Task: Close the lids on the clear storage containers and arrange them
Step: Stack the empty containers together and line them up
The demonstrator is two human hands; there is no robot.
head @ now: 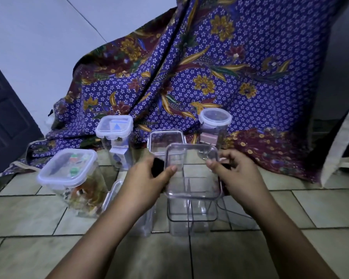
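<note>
A clear square lid [191, 172] with black side clips is held over an empty clear container [191, 216] on the tiled floor. My left hand [147, 178] grips the lid's left edge and clip. My right hand [236, 172] grips its right edge. The lid sits tilted, its near edge low over the container's rim. Another clear container [147, 218] stands just left of it, mostly hidden behind my left forearm.
Lidded containers stand around: one with colourful contents [73, 182] at left, a tall square one [117, 141] behind, a round one [215, 127] at back right, a flat clear one [165, 140] behind the lid. A purple patterned cloth [210, 77] hangs behind.
</note>
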